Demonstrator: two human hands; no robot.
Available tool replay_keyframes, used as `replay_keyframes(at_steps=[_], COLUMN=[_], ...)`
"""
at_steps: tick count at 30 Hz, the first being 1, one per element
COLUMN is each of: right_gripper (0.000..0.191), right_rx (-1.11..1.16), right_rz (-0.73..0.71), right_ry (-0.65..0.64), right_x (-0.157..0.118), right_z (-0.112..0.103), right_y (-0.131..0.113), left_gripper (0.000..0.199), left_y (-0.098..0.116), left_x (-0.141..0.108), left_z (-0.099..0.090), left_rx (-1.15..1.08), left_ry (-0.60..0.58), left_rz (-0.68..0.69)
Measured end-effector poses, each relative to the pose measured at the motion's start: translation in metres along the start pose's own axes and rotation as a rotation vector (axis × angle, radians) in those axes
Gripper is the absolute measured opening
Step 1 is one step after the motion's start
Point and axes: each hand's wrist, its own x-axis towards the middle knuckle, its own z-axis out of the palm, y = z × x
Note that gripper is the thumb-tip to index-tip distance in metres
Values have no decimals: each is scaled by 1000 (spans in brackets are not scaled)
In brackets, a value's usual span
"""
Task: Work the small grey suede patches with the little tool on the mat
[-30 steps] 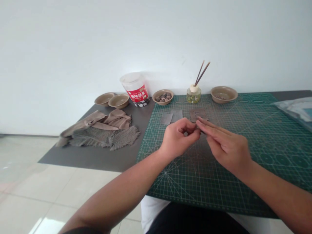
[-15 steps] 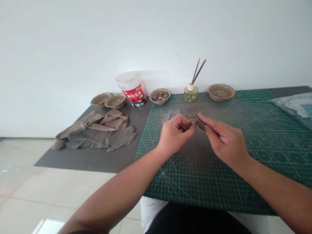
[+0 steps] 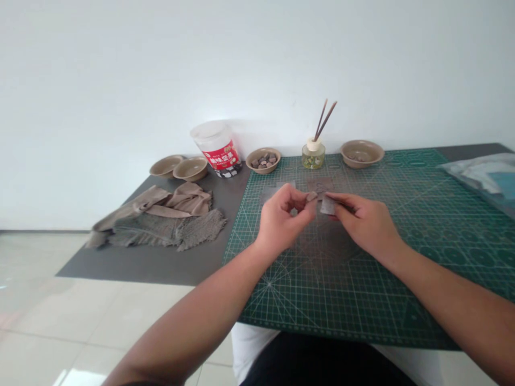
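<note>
My left hand [image 3: 284,217] is pinched shut on a small brown chip [image 3: 311,197] at its fingertips. My right hand [image 3: 364,222] grips a small grey strip of felt-like material [image 3: 328,206] between thumb and fingers, just right of the chip. Both hands are over a green cutting mat [image 3: 341,289]. Behind them lies a brown cut piece [image 3: 319,185], partly hidden by my fingers. Grey cut pieces [image 3: 281,184] lie behind my left hand and are mostly hidden.
Beige bowls [image 3: 361,153] stand along the back, one holding dark chips [image 3: 262,160]. There are also a red-labelled plastic tub [image 3: 216,145], a reed diffuser [image 3: 313,155], grey-brown cloths [image 3: 161,220] on the dark table [image 3: 161,268], and a plastic bag [image 3: 483,177] at the right.
My fingertips, close together earlier, have drawn slightly apart. The brown chip now sits in my left fingertips, and the grey strip shows clearly in my right hand. The view has shifted slightly.
</note>
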Motion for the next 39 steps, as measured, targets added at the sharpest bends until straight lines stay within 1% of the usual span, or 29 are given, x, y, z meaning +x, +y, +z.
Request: replay_keyframes(at_steps=[2, 3, 4, 6, 8, 9, 12, 14, 16, 18, 20, 23, 24, 26, 28, 30, 32, 34, 36, 37, 38, 39], right_gripper=[32, 33, 34, 33, 29, 27, 25, 26, 24, 23, 23, 21, 22, 32, 44, 45, 36, 25, 18, 17, 17, 16], right_rx=[130, 165, 159, 38, -92, -120, -59, -41, -72, -103, -113, -101, -91, -69, -9, 53, 88, 107, 109, 95, 69, 33], right_rz=[181, 225, 240, 222, 197, 191, 190, 172, 137, 104, 53, -94, -145, -195, -207, -211, -201, -155, -99, -79, -73, -81], right_ry=[-49, -91, -140, -220, -284, -320, -438, -467, -485, -486, -448, -381, -372, -281, -207, -180, -165, -152, -172, -193, -216, -240], right_x=[5, 6, 7, 7, 6, 5, 2, -2, -7, -11, -14, -16, -17, -19, -22, -24, -26, -27, -29, -31, -33, -36], right_z=[-2, -4, -6, -9, -13, -15, -23, -29, -34, -36, -34, -25, -22, -15, -10, -7, -7, -11, -16, -19, -21, -23], right_y=[5, 7, 9, 14, 19, 22, 29, 32, 33, 33, 32, 29, 27, 23, 16, 10, 6, 4, 5, 6, 9, 11], left_gripper=[17, 16, 15, 15, 16, 17, 17, 18, 19, 18, 19, 22, 22, 21, 22, 25, 28, 29, 28, 27, 25, 23], left_y=[-1, -2, -4, -7, -10, -12, -17, -18, -19, -19, -18, -15, -15, -14, -14, -14, -14, -11, -4, 0, 4, 8], left_x=[5, 7, 9, 13, 14, 15, 14, 13, 13, 12, 11, 9, 9, 8, 7, 6, 3, 0, -4, -6, -8, -11], left_z=[-5, -7, -9, -11, -12, -11, -10, -9, -9, -8, -7, -4, -3, 0, 3, 7, 9, 11, 11, 10, 10, 9], left_rx=[-3, -4, -6, -33, -58, -55, -56, -68, -54, -14, 19, 59, 64, 32, -43, -116, -162, -169, -92, -4, 120, 254], left_ry=[69, 96, 114, 128, 101, 80, 37, 22, -8, -63, -140, -296, -342, -405, -443, -475, -503, -512, -504, -498, -527, -591], left_rz=[7, 6, 3, 5, -19, -30, -35, -26, -20, -25, -39, -76, -93, -140, -193, -241, -271, -282, -259, -225, -170, -91])
